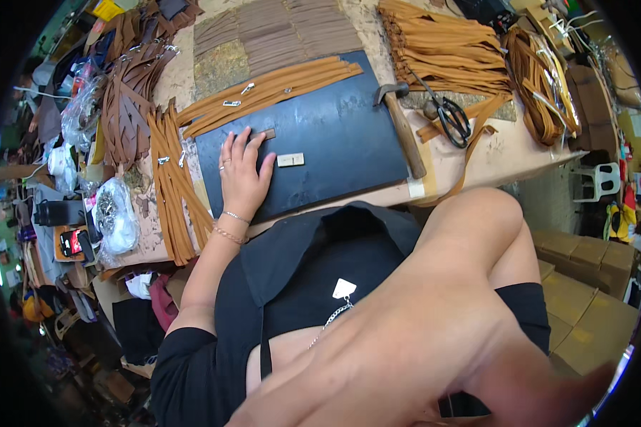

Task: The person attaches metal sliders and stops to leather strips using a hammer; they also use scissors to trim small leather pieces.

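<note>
My left hand (243, 171) lies spread on a black board (327, 178), its fingertips beside a small brown piece (269, 134). A pale block with a slot (290, 159) sits right of my thumb. Tan straps (320, 72) with small metal fittings run along the board's top edge, and more straps (174, 185) lie left of it. A hammer (402, 135) with a wooden handle rests on the board's right edge. My right arm bends up toward the camera; my right hand (434, 356) fills the lower right, very close and partly blurred, its fingers mostly out of sight.
Scissors (454, 121) and bundled tan strips (445, 53) are at the back right of the table (506, 160). Dark brown strips (124, 107) and plastic bags (117, 213) crowd the left. A white stool (595, 181) and stacked cardboard boxes (577, 313) stand on the right.
</note>
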A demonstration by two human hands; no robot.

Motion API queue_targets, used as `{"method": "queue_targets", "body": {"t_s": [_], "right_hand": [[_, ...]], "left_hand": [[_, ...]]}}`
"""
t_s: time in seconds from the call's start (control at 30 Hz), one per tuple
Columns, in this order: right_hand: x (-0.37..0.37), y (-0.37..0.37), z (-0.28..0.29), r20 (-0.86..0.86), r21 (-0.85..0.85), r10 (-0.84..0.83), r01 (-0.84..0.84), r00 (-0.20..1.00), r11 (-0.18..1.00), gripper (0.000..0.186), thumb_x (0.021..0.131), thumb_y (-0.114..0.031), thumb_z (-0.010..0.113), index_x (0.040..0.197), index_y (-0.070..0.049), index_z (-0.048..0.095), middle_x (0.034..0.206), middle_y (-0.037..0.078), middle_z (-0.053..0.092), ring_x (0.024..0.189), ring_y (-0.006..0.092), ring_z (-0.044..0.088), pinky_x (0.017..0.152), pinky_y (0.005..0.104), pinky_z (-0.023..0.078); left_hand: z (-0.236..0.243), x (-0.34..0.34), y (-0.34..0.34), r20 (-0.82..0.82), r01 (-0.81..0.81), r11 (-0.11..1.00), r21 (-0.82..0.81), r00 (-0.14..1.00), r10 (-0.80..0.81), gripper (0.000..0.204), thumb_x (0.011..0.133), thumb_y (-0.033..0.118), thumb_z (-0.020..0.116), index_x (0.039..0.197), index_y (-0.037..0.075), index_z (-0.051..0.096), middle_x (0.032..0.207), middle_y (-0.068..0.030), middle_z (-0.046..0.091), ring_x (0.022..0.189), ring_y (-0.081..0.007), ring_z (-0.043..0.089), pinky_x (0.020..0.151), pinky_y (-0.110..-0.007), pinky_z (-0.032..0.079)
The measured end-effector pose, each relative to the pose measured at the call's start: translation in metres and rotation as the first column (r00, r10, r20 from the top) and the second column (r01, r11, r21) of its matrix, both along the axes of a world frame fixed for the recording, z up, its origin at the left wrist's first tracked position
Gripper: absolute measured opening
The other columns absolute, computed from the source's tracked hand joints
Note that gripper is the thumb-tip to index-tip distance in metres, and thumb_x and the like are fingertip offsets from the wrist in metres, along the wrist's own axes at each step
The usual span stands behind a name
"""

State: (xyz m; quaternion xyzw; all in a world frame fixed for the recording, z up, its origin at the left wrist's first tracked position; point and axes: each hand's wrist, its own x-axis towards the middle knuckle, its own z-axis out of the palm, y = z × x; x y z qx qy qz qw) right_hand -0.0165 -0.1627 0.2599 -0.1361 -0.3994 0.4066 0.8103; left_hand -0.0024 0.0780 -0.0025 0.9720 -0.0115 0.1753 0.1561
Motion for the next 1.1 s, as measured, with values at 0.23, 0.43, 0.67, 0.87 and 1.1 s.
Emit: {"method": "queue_targets", "body": {"t_s": [0.23, 0.43, 0.67, 0.87, 1.1], "right_hand": [[0.005, -0.001, 0.0, -0.015, -0.002, 0.078, -0.078, 0.997, 0.997, 0.063, 0.108, -0.048, 0.041, 0.132, 0.005, 0.065, 0.13, 0.017, 0.069, 0.119, 0.0348, 0.066, 0.12, 0.0443, 0.035], [0.005, 0.002, 0.004, 0.023, -0.018, 0.133, -0.133, 0.991, 0.991, 0.054, 0.108, -0.041, 0.043, 0.133, 0.001, 0.065, 0.133, 0.014, 0.068, 0.122, 0.0327, 0.066, 0.12, 0.0435, 0.035], [0.01, -0.005, 0.01, 0.036, -0.033, 0.209, -0.208, 0.977, 0.978, 0.045, 0.108, -0.033, 0.045, 0.135, -0.003, 0.066, 0.136, 0.01, 0.067, 0.125, 0.0304, 0.064, 0.121, 0.0426, 0.035], [0.015, -0.024, 0.024, 0.081, -0.046, 0.235, -0.232, 0.969, 0.972, 0.039, 0.108, -0.026, 0.047, 0.136, -0.007, 0.066, 0.138, 0.007, 0.067, 0.127, 0.0284, 0.064, 0.122, 0.0418, 0.034], [0.007, -0.046, 0.042, 0.141, -0.048, 0.205, -0.2, 0.969, 0.979, 0.035, 0.107, -0.017, 0.05, 0.137, -0.012, 0.066, 0.141, 0.003, 0.066, 0.13, 0.026, 0.062, 0.123, 0.0408, 0.034]], "left_hand": [[0.005, 0.007, -0.006, -0.03, -0.066, 0.998, 0.019, 0.997, 0.067, 0.038, 0.094, 0.031, 0.069, 0.128, 0.015, 0.065, 0.143, -0.0081, 0.058, 0.143, -0.0327, 0.045, 0.12, -0.051, 0.028], [0.001, 0.002, -0.004, 0.005, -0.059, 0.998, -0.013, 0.998, 0.059, 0.039, 0.092, 0.035, 0.071, 0.126, 0.018, 0.065, 0.141, -0.0065, 0.058, 0.141, -0.0311, 0.046, 0.118, -0.053, 0.03], [0.004, 0.003, -0.006, -0.02, -0.074, 0.997, -0.03, 0.997, 0.074, 0.038, 0.094, 0.033, 0.07, 0.128, 0.017, 0.064, 0.142, -0.0071, 0.057, 0.142, -0.0317, 0.045, 0.12, -0.053, 0.028], [0.005, 0.001, -0.007, -0.039, -0.082, 0.995, -0.06, 0.996, 0.08, 0.037, 0.094, 0.035, 0.069, 0.126, 0.018, 0.064, 0.143, -0.0063, 0.057, 0.144, -0.0306, 0.044, 0.12, -0.053, 0.027], [0.003, -0.001, -0.005, -0.012, -0.072, 0.995, -0.063, 0.997, 0.072, 0.036, 0.094, 0.035, 0.068, 0.126, 0.018, 0.065, 0.143, -0.0058, 0.056, 0.144, -0.0302, 0.043, 0.121, -0.053, 0.027]]}}
